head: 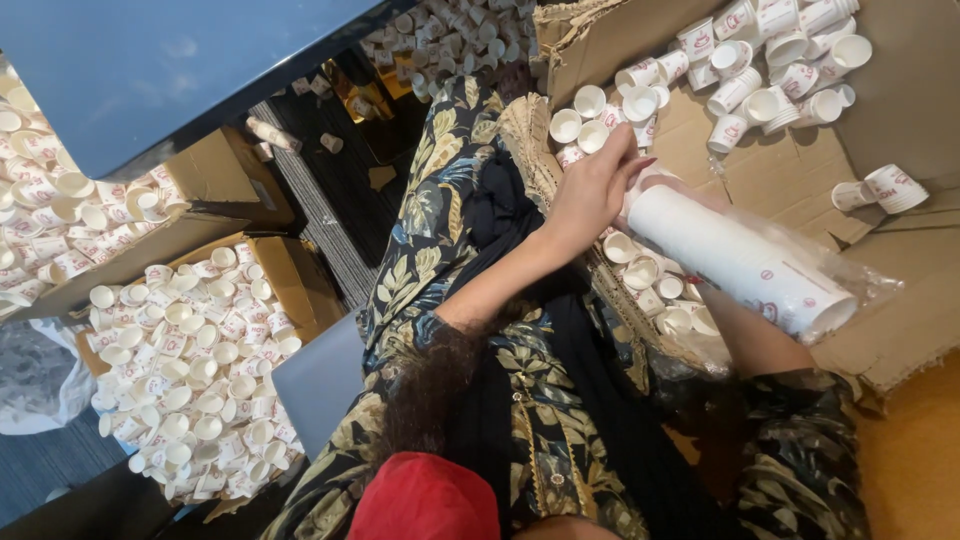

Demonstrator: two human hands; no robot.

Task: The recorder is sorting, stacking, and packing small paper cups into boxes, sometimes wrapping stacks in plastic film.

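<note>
White paper cups (770,75) litter flattened brown cardboard (780,170); the left hand (590,190) grips a plastic-sleeved white cup stack (740,262); the right hand is seemingly hidden, its fingers impossible to judge.

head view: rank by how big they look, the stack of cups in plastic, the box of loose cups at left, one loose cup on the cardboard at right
1. box, though it lies farther off
2. stack, nearest the camera
3. loose cup

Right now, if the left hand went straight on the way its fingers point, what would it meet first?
The left hand rests on the end of the cup stack, fingers pointing toward the upper right. Going straight on, it would probably meet first the loose cups on the flattened cardboard just beyond; depth is unclear.
</note>
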